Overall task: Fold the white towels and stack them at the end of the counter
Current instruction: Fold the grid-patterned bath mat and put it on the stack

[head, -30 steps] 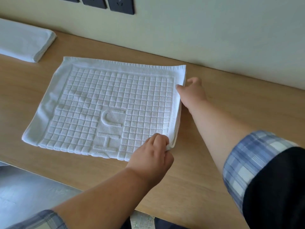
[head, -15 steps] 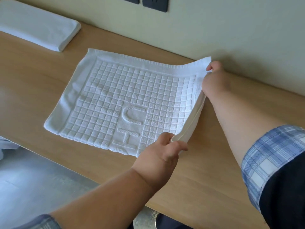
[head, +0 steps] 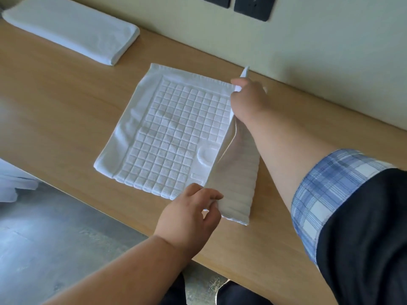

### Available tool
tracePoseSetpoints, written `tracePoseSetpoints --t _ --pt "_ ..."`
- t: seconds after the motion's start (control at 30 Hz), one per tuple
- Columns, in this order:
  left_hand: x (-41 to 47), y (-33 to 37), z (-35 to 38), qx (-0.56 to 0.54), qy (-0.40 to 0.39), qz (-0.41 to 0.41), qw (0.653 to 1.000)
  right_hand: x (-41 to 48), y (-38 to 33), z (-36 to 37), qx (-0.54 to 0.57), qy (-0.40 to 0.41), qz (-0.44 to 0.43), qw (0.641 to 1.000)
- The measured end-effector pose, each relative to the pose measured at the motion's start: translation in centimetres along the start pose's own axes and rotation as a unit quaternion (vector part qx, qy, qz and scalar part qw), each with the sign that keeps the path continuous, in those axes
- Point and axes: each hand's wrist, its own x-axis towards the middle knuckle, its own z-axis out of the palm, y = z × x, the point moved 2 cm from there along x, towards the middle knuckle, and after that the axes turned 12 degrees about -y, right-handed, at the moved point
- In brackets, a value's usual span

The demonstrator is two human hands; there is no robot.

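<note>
At the far left edge some loose white cloth (head: 13, 181) hangs below the worktop (head: 55, 102), over a grey floor (head: 44, 238). On the smooth, wood-grained worktop, top left by the wall, lies a folded towel (head: 72, 29): a long, flat, soft bundle of plain terry.

Right of it, near the middle, lies the towel (head: 167, 137) now in hand. It is thick white cotton with a raised grid of small squares, a plain border and an embossed curved mark near its right side. Most of it lies flat.

The left hand (head: 189, 216) pinches the near corner of the towel's right edge between thumb and fingers. The right hand (head: 248, 100) pinches the far corner of that edge, close to the wall. Between them the flap (head: 237, 183) stands up off the worktop, its ribbed underside showing.

The held edge runs near-to-far from one hand to the other, and the flat part lies left of both. The fold therefore likely carries the flap leftward, with both corners kept level so the edges meet.

Two dark sockets (head: 253, 5) sit on the wall above, and a plaid sleeve (head: 326, 190) is pushed up the right arm.
</note>
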Motion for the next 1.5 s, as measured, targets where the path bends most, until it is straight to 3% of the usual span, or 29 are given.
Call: tracePoseSetpoints --t 0.17,0.27,0.33,0.43,0.5,0.57,0.67,0.8,0.9,1.1,1.2,1.3,1.37,1.5 --pt "0.5 -3.3 -0.5 0.084 -0.025 -0.076 0.993 0.5 0.3 4.2 0.036 -0.042 -0.003 0.998" --pt "0.5 -4.5 -0.1 0.123 -0.066 -0.137 0.981 -0.4 1.0 4.7 0.105 -0.025 -0.038 0.993" --pt "0.6 -4.2 -0.3 0.141 -0.055 -0.14 0.979 -1.2 2.0 4.0 0.13 -0.003 -0.06 0.99" --pt "1.3 -2.0 0.3 0.191 -0.059 -0.004 0.98 -1.7 4.3 3.1 -0.023 -0.047 -0.111 0.992" --pt "1.7 0.0 1.9 0.236 -0.154 0.08 0.956 -2.0 5.7 3.2 -0.165 -0.115 -0.136 0.97" --pt "2.1 1.1 3.4 0.264 -0.232 0.062 0.934 -2.4 6.8 2.9 -0.219 -0.135 -0.133 0.957" --pt "2.2 1.5 4.2 0.321 -0.272 -0.003 0.907 -3.3 8.2 1.9 -0.232 -0.113 -0.091 0.962" --pt "2.5 1.8 2.7 0.378 -0.266 -0.035 0.886 -6.7 10.6 -0.2 -0.267 -0.086 0.033 0.959" --pt "2.6 0.6 1.0 0.406 -0.255 -0.072 0.875 -10.7 11.7 -0.7 -0.294 -0.066 0.072 0.951" --pt "2.6 -2.1 -1.7 0.381 -0.181 -0.11 0.9 -16.7 12.9 0.3 -0.245 -0.073 0.054 0.965" --pt "3.4 -1.5 -0.9 0.328 -0.123 -0.049 0.935 -17.5 12.5 0.7 -0.215 -0.04 -0.026 0.976" --pt "6.3 -1.1 0.7 0.345 -0.158 0.005 0.925 -16.4 12.4 1.2 -0.234 -0.101 -0.112 0.961" --pt "8.3 -2.4 0.6 0.352 -0.174 -0.03 0.919 -15.2 13.8 0.9 -0.263 -0.153 -0.069 0.95" --pt "9.6 -5.6 -1.0 0.37 -0.172 -0.05 0.912 -14.5 17.3 -0.6 -0.268 -0.15 0.039 0.951"
